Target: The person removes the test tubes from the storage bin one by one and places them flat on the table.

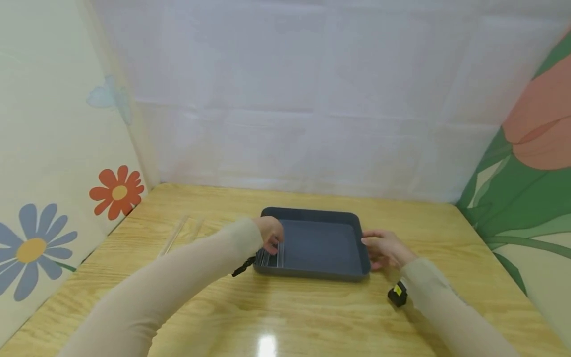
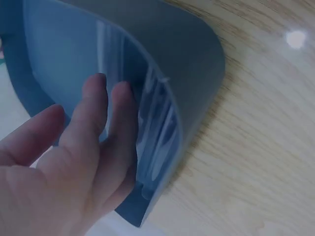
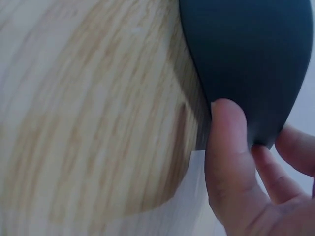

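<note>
Between the two hands sits a dark grey tray (image 1: 318, 243), flat on the wooden table (image 1: 285, 307) toward its far middle; its rim is rounded at the corners and its floor is mostly bare. At the tray's left end, just under the left hand (image 1: 271, 234), lie several clear tubes (image 1: 270, 258) side by side against the near-left wall; the left-wrist view shows them as pale glassy streaks (image 2: 157, 123) along the inner wall. That hand reaches down over the left rim with its fingers (image 2: 98, 123) straight and loosely spread, the tips inside the tray close by the tubes; whether they actually touch the tubes I cannot tell. On the other side the right hand (image 1: 385, 249) rests at the tray's right edge; the right-wrist view shows its thumb (image 3: 227, 147) pressed against the outer wall near the corner (image 3: 246, 69), the other fingers lying relaxed beside it, not curled round the rim. Left of the left forearm, well apart from the tray, two more clear tubes (image 1: 178, 234) lie on the wood; near the right sleeve a small black device with a yellow mark (image 1: 397, 293) shows at the wrist; a similar black strap end (image 1: 243, 267) hangs by the left wrist, just beside the tray's near-left corner.
</note>
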Available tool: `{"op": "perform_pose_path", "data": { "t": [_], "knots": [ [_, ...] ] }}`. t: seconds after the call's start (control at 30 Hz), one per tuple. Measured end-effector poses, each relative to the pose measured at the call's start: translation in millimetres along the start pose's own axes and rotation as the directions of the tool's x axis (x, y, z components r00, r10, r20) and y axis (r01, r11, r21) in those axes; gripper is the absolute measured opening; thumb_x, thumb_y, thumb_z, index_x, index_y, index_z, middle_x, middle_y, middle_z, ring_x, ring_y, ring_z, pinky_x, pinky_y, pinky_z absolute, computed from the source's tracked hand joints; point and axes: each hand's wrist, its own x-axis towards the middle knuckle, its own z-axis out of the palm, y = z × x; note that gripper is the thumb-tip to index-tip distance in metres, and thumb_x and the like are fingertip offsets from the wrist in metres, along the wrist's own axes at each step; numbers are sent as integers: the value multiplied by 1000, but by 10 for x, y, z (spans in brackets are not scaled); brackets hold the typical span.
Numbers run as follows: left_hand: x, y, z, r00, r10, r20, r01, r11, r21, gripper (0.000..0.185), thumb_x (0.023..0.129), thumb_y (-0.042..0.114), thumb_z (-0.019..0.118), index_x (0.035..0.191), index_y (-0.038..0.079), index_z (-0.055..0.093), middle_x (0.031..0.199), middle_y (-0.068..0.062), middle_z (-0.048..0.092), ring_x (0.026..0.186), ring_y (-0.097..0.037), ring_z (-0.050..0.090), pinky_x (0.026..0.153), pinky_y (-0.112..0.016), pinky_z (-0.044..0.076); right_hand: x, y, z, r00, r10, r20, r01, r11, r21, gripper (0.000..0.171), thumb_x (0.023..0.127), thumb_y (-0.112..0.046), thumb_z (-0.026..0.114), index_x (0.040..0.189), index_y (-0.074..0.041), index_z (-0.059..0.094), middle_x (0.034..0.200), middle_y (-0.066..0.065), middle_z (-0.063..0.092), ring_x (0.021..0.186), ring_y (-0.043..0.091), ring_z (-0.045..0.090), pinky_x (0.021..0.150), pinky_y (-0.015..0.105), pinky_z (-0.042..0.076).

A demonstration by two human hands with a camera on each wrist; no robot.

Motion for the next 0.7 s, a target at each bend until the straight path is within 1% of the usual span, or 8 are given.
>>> {"op": "perform_pose_path", "data": {
  "t": [0.03, 0.1, 0.2, 0.27, 0.3, 0.5, 0.6, 0.7],
  "knots": [
    [160, -38, 23, 1000, -9, -17, 9, 1000, 18, 50, 92, -1, 61, 140, -6, 45, 131, -33, 48, 91, -42, 63, 68, -41, 59, 0, -4, 0, 1000, -2, 1, 2, 1000, -2, 46, 99, -10, 53, 139, 8, 39, 90, 9, 71, 72, 20, 66, 56, 35, 55],
    [44, 25, 36, 999, -11, -41, 13, 999, 42, 48, 90, -3, 63, 135, -8, 49, 123, -34, 51, 80, -40, 65, 59, -39, 58, 1, -9, -3, 1000, -3, -1, 3, 1000, -9, 46, 99, -10, 53, 139, 9, 39, 90, 9, 71, 72, 20, 66, 56, 35, 55],
    [-615, 239, 74, 997, -8, -79, 17, 994, 107, 41, 91, -4, 62, 131, -9, 52, 121, -30, 54, 83, -37, 67, 65, -36, 59, -4, -14, -2, 1000, 6, -8, -6, 1000, -18, 46, 99, -11, 54, 139, 8, 40, 91, 10, 71, 73, 21, 66, 56, 35, 55],
    [-1237, 436, 100, 996, -2, -90, 17, 985, 171, 41, 94, -4, 56, 134, -11, 49, 123, -29, 54, 88, -34, 67, 71, -33, 58, -10, -15, 4, 1000, 13, -15, -13, 1000, -23, 46, 99, -11, 54, 139, 8, 40, 93, 11, 71, 73, 21, 67, 56, 35, 55],
    [-1362, 478, 111, 996, -4, -87, 21, 980, 199, 41, 95, -3, 55, 135, -10, 48, 126, -28, 53, 90, -32, 67, 74, -32, 58, -13, -14, 5, 1000, 14, -15, -14, 1000, -25, 46, 99, -11, 54, 139, 7, 40, 94, 12, 71, 74, 21, 67, 56, 35, 55],
    [-1331, 507, 168, 997, -34, -72, 58, 932, 357, 42, 97, 5, 58, 135, -9, 48, 125, -25, 53, 77, -26, 62, 74, -32, 57, -13, 1, 26, 1000, 11, -22, -12, 999, -33, 46, 100, -12, 54, 140, 7, 40, 99, 14, 70, 77, 22, 67, 57, 36, 55],
    [-1189, 505, 206, 997, -54, -63, 76, 901, 427, 47, 98, 9, 57, 140, -6, 43, 114, -24, 55, 77, -26, 62, 76, -35, 57, -5, 3, 37, 999, 13, -30, -14, 999, -32, 46, 99, -12, 54, 139, 6, 41, 98, 13, 70, 77, 21, 66, 57, 36, 55],
    [-581, 388, 272, 995, -89, -40, 97, 895, 436, 44, 97, 9, 56, 137, -5, 46, 92, -22, 57, 65, -27, 61, 60, -37, 56, -5, 2, 39, 999, 14, -34, -15, 999, -31, 46, 99, -12, 54, 139, 6, 41, 97, 12, 70, 77, 21, 66, 56, 36, 55]
  ]
}}
